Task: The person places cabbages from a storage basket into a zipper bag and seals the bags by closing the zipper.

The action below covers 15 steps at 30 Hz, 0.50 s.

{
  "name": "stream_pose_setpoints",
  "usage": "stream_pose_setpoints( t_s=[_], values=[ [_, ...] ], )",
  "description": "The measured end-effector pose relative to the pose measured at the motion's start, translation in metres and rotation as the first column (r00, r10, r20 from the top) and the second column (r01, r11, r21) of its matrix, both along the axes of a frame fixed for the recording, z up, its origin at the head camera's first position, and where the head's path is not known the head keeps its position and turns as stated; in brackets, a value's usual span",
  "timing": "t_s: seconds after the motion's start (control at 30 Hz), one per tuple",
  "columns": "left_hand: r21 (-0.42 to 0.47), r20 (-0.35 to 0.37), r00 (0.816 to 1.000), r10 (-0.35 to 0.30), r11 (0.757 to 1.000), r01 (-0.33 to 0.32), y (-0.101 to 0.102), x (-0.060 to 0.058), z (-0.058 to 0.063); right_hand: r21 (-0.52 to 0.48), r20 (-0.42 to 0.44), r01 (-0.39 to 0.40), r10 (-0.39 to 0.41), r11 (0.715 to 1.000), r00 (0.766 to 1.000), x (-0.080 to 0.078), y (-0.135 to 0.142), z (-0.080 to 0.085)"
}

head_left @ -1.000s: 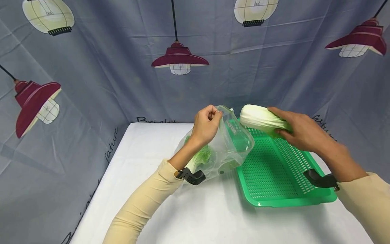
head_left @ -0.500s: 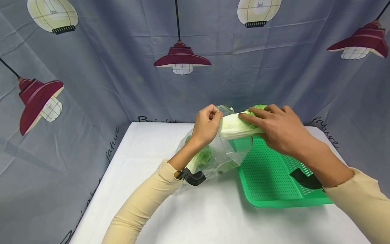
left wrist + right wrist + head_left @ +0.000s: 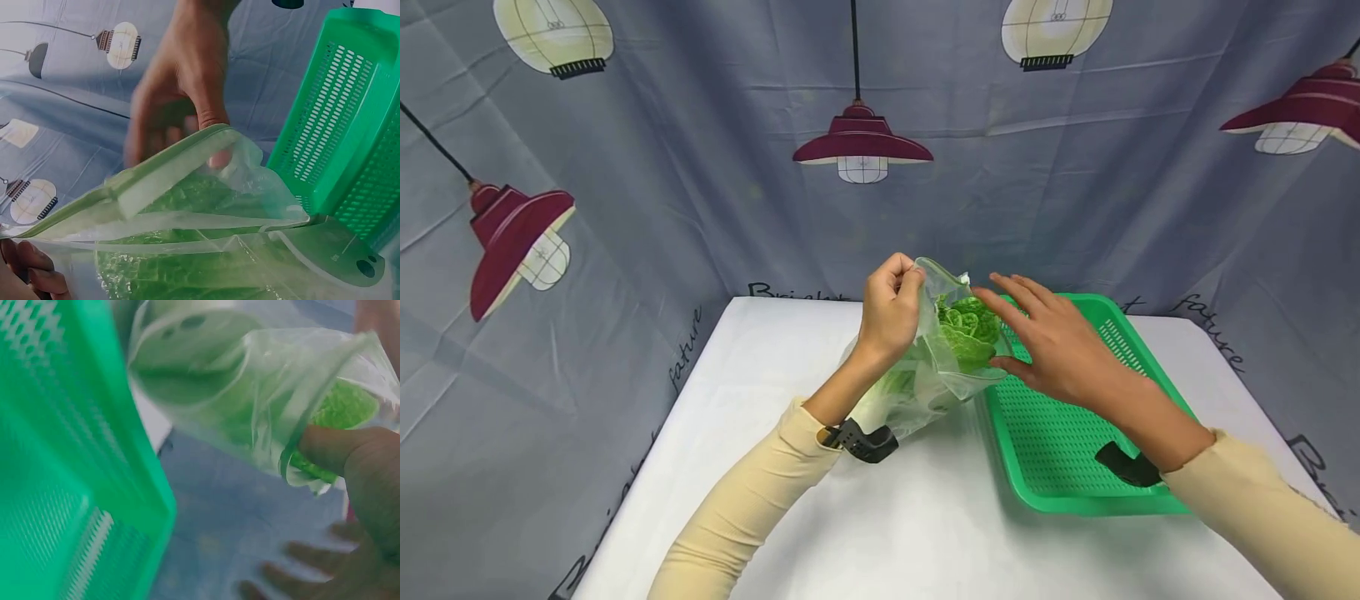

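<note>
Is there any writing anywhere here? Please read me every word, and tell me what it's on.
"Bright", on the backdrop behind the table, its bottom hidden.
"fature", on the backdrop, at both sides.
Other backdrop lettering: partly hidden, not readable whole.
Small mark on the bag: too blurred to read.

Between the sleeves [image 3: 748, 492] lies free room; bag [image 3: 964, 385] and basket [image 3: 1052, 454] block beyond.

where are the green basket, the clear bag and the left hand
Green basket [image 3: 1052, 450], head view: perforated floor
Clear bag [image 3: 936, 383], head view: near side
Left hand [image 3: 889, 312], head view: middle
</note>
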State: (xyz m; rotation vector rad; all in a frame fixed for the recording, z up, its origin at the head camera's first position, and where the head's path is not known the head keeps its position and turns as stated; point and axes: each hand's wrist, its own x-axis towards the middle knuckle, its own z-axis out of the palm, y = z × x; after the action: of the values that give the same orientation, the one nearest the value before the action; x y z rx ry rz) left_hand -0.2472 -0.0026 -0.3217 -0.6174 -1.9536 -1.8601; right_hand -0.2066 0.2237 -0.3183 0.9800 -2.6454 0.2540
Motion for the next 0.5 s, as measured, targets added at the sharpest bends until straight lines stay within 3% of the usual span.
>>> stream_pose_setpoints(
  t_s=[0.03, 0.1, 0.2, 0.27, 0.33, 0.4, 0.5],
  values=[
    [0.006, -0.004, 1.0, 0.006, 1.0, -0.006, 0.0, -0.001, 0.0, -0.031, 0.083, 0.071, -0.069, 0.997, 0.994, 0.0, 0.002, -0.003],
    [0.017, 0.0, 1.0, 0.01, 1.0, -0.01, 0.0, -0.001, 0.0, -0.106, 0.294, 0.192, -0.154, 0.976, 0.943, -0.001, 0.005, -0.007],
    [0.029, 0.013, 1.0, 0.0, 1.0, 0.0, -0.001, 0.0, -0.001, -0.204, 0.578, 0.326, -0.155, 0.923, 0.801, -0.005, 0.005, -0.011],
    [0.039, 0.02, 1.0, -0.013, 0.999, 0.013, -0.003, 0.0, 0.0, -0.26, 0.688, 0.384, -0.11, 0.886, 0.718, -0.01, 0.007, -0.013],
    [0.059, 0.029, 0.999, -0.031, 0.998, 0.029, -0.007, 0.0, 0.004, -0.298, 0.74, 0.431, -0.079, 0.851, 0.668, -0.014, 0.009, -0.01],
    [0.089, 0.037, 0.998, -0.048, 0.995, 0.045, -0.013, 0.001, 0.012, -0.345, 0.753, 0.463, -0.053, 0.817, 0.656, -0.017, 0.013, 0.0],
    [0.181, 0.032, 0.998, -0.056, 0.982, 0.05, -0.026, 0.004, 0.032, -0.447, 0.672, 0.473, -0.064, 0.759, 0.738, -0.018, 0.017, 0.028]
  ],
)
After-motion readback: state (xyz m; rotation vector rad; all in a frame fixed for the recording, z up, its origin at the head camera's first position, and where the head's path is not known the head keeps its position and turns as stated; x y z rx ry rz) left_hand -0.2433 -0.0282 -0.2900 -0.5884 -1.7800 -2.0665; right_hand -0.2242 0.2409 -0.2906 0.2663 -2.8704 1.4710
